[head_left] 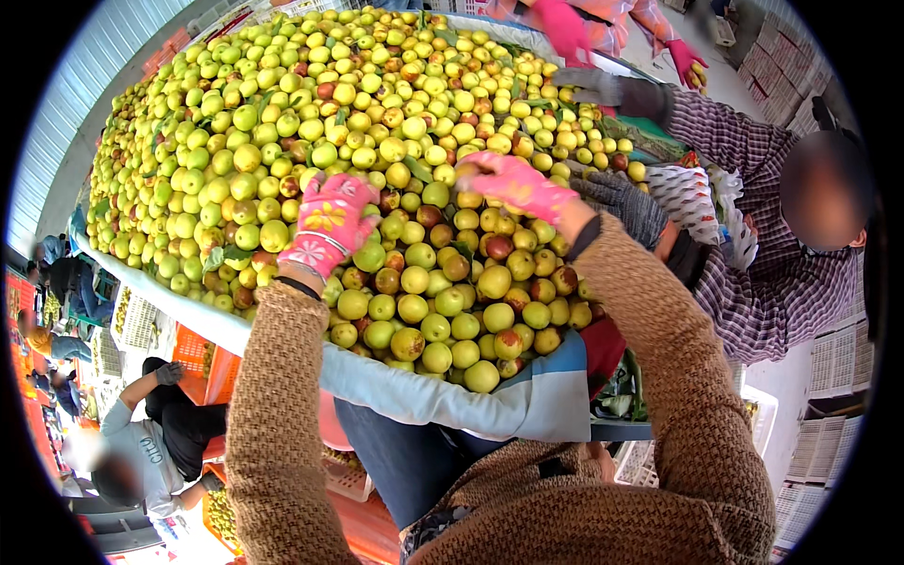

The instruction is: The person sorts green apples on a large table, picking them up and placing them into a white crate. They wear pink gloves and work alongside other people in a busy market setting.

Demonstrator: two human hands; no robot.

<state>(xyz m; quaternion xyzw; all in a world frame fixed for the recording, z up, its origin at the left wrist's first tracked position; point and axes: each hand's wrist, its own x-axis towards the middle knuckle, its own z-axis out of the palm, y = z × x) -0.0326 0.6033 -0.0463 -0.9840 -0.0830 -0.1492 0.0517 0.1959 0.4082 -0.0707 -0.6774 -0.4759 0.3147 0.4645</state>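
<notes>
1. I see dark lettering on a shirt (146,466), lower left.
2. Fruit (377,141), yellow-green, some blotched red-brown, fills the upper centre.
3. Left grip (330,218) and right grip (516,184) curl over it; whether grasping, I can't tell.

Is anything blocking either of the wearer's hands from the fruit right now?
Apart from the pink gloves themselves, nothing visible stands between the left hand or right hand and the heaped fruit. A co-worker's grey-gloved hand is close by, to the right of the right hand.
</notes>
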